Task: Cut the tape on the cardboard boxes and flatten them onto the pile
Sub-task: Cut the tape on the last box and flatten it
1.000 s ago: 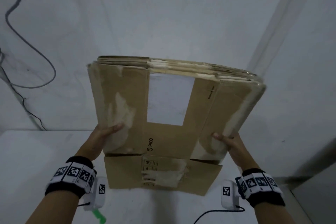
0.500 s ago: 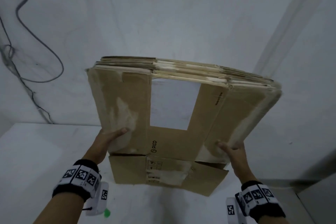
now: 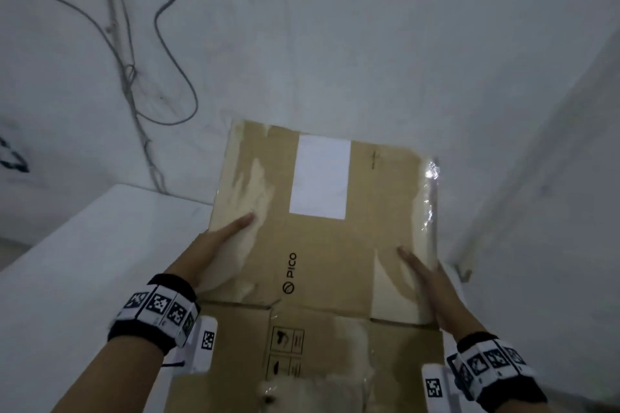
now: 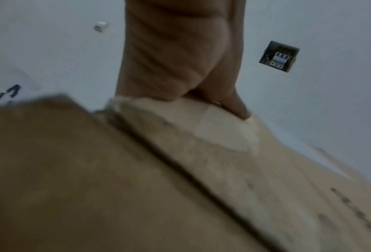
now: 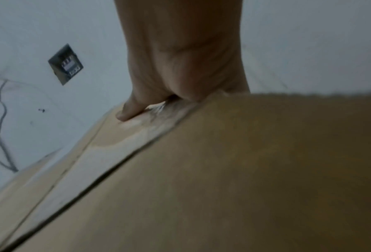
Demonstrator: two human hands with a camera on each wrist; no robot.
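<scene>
The flattened cardboard box is now lying nearly flat in the head view, where half a second ago its far edge was tilted up and showing stacked layers; it is coming down, so the flattening step looks almost done. The left hand is gripping its left edge, thumb laid straight on top, and the right hand is gripping the right edge the same way; fingers beneath are hidden. Whether a pile lies under it I cannot tell. A white label is sitting on the top face, crinkled clear tape is clinging to the right edge, and cables are hanging on the wall behind. A white table is standing just left.

In the left wrist view, the thumb is pressing on pale torn cardboard; a breaker box is showing on the wall.

In the right wrist view, the thumb is pressing beside tape. Nothing appears to be blocking the drop.
</scene>
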